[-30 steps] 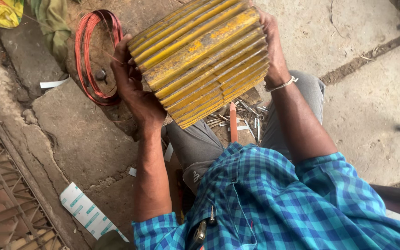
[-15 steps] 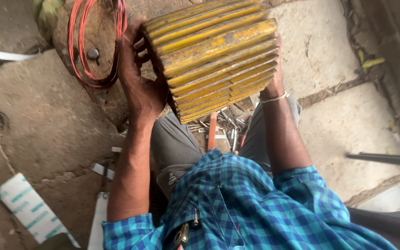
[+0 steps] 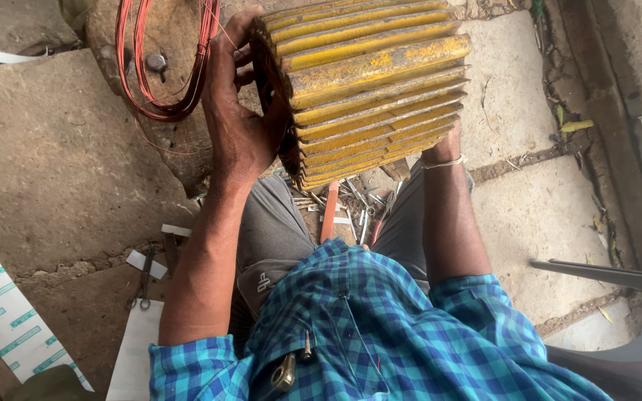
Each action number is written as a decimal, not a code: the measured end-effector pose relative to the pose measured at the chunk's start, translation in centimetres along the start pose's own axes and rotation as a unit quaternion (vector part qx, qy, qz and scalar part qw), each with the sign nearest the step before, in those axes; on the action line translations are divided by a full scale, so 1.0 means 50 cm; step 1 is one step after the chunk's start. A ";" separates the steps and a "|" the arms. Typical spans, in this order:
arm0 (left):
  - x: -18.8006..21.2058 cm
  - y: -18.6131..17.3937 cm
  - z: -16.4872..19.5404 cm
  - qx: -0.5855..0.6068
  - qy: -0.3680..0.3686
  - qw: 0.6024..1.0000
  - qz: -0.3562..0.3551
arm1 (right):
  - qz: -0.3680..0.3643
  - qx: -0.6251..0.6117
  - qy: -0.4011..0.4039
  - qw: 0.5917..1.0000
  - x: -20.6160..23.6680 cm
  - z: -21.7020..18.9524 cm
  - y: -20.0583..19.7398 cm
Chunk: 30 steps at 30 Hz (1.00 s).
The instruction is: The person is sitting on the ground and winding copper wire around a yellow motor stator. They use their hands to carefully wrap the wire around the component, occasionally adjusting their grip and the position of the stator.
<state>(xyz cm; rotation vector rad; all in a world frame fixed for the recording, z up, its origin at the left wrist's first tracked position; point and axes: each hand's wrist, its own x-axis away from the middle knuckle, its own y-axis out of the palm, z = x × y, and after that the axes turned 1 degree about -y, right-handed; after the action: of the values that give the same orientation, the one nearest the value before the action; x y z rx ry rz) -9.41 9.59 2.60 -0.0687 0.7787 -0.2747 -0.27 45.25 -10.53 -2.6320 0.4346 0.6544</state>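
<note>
Two hands on yellow finned motor housing (image 3: 365, 89), held over lap. Left hand (image 3: 239, 119) grips its open end; right hand (image 3: 447, 145) mostly hidden behind, grasp unclear. Heavy casting could slip onto tools (image 3: 343, 208) below. Copper wire coil (image 3: 161, 67) beyond might snag.

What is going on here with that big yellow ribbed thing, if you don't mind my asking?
A person in a blue checked shirt sits over a stone floor and holds a yellow ribbed metal housing up in both hands. The left hand grips its open end, fingers curled over the rim; the right hand is mostly hidden behind the housing, only its wrist with a bracelet showing. A coil of red wire lies on a rock beside it, and small tools lie between the knees.
</note>
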 end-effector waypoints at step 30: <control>0.008 0.000 -0.003 -0.020 -0.014 1.000 0.015 | -0.053 -0.266 0.005 0.962 -0.029 0.042 -0.006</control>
<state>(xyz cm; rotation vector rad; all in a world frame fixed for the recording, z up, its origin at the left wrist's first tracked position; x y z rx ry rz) -9.26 9.47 2.21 -0.0979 0.7562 -0.2297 -2.20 46.73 -11.43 -3.1343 0.1239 0.8157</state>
